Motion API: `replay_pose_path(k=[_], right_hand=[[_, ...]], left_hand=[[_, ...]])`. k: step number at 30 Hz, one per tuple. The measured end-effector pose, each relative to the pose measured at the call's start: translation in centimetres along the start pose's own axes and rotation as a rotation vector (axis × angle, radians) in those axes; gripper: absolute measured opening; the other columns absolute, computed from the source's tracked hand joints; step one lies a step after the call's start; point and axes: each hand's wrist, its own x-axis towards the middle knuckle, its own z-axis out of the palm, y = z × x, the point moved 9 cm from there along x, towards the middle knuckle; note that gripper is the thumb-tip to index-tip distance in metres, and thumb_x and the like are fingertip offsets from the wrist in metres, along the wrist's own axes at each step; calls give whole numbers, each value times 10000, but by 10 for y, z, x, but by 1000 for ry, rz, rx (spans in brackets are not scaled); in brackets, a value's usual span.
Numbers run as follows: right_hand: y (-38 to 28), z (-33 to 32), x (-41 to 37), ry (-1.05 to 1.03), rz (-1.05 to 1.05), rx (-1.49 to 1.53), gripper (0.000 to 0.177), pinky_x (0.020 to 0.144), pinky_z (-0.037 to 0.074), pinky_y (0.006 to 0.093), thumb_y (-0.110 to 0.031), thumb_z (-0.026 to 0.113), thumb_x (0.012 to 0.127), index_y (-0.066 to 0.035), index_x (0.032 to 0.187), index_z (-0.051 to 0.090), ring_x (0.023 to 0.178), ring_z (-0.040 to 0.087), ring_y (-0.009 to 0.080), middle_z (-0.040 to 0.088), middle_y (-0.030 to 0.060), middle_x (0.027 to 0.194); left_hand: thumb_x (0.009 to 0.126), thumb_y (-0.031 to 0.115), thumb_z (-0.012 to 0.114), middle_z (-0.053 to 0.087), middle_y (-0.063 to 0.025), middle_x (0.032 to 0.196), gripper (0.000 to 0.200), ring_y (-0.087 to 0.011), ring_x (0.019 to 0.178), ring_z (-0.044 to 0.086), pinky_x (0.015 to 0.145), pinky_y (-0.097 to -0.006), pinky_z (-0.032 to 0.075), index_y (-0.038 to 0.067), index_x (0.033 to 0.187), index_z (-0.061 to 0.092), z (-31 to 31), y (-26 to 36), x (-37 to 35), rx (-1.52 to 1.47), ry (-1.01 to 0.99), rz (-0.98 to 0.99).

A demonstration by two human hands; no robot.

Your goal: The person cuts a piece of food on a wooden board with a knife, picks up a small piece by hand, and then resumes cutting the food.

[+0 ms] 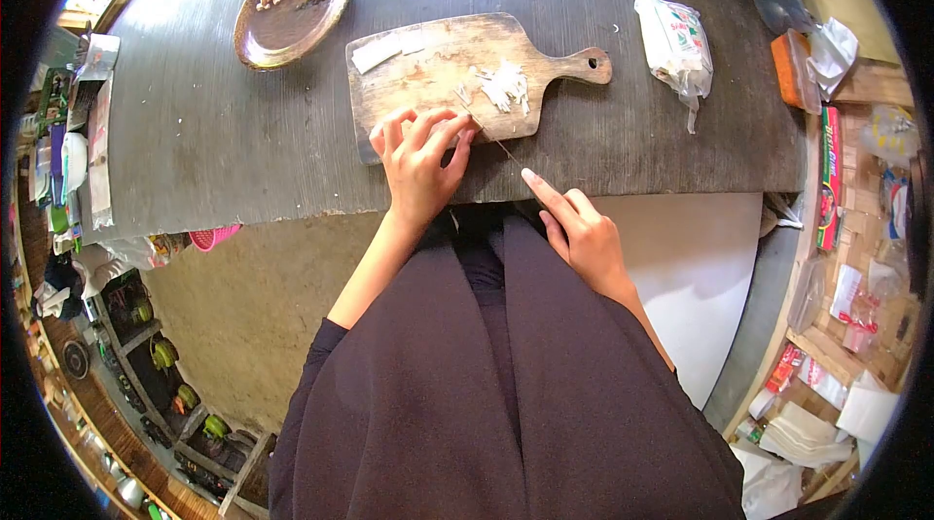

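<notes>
Dark table (195,150), cluttered shelves (143,335)
Left hand (418,158) curls over a wooden board (440,61) (hold unclear); right hand (588,233) grips a knife (508,152).

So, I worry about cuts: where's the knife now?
In the head view, the knife is in the right hand, its blade crossing the near edge of the board beside the left hand.

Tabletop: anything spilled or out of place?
A tiny white scrap lies on the tabletop between the board and the bag, apart from the cut pieces on the board. Nothing else clearly stands out.
</notes>
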Motion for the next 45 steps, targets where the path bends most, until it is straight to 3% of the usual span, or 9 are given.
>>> replay_pose_path(k=[20,23,25,38,40,45], right_hand=[[-1,-2,3,-16,3,12,581,616,535,419,-80,685,938,-278,1475,587,642,599,290,546,81,829],[-1,1,1,-24,10,19,587,616,538,422,-88,689,940,-290,1480,581,647,603,289,540,79,830],[1,8,-1,-49,22,-20,592,585,561,458,-195,650,987,-369,1532,498,624,653,332,551,99,864],[7,15,4,-2,-39,-27,589,570,546,461,-194,660,981,-368,1523,508,623,649,349,554,114,885],[5,7,7,-25,5,-1,623,612,547,435,-112,694,949,-344,1507,539,638,613,299,532,79,838],[2,-3,2,-45,18,-33,630,614,546,430,-104,689,949,-347,1509,534,632,605,300,533,82,831]], left_hand=[[795,207,841,737,75,1101,234,-263,1139,551,1027,-409,334,217,1021,784,5,-5,0,-38,-53,-43],[794,204,842,736,77,1099,227,-258,1136,552,1024,-409,335,218,1014,784,5,-5,1,-36,-58,-46],[793,200,843,736,79,1099,225,-256,1135,552,1023,-408,336,217,1010,784,5,-5,1,-35,-62,-45],[791,187,843,736,75,1100,202,-254,1139,556,1023,-405,333,211,981,782,3,-3,3,-45,-62,-35],[791,191,844,736,74,1096,200,-253,1139,557,1025,-406,331,212,980,783,3,-4,2,-45,-52,-33],[792,200,846,737,73,1082,196,-252,1137,557,1026,-406,326,215,977,784,3,-5,1,-44,-45,-39]])
